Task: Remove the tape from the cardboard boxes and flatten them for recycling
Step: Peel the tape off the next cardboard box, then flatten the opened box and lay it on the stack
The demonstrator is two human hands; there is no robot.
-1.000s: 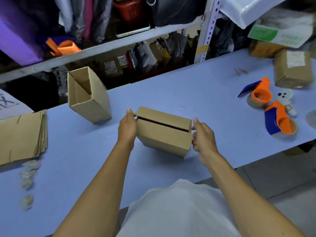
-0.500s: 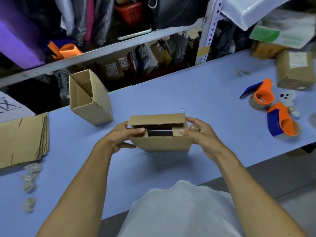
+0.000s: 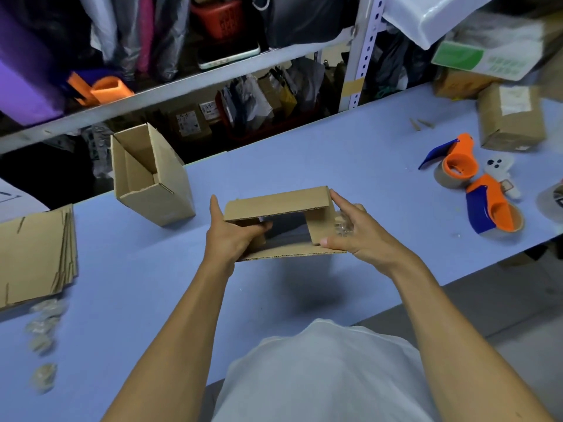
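Holding the box (image 3: 281, 222) above the table (image 3: 304, 159), left hand (image 3: 233, 236) and right hand (image 3: 355, 236) each clamp an end; uneven squeezing could buckle a panel rather than fold its creases.

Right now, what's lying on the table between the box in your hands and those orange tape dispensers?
Nothing: the head view shows only bare blue table between the held box and the tape dispensers.

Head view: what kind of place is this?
Likely a packing or shipping workroom: tape dispensers on a blue table, a stack of flattened boxes, and a shelf crowded with bagged goods.
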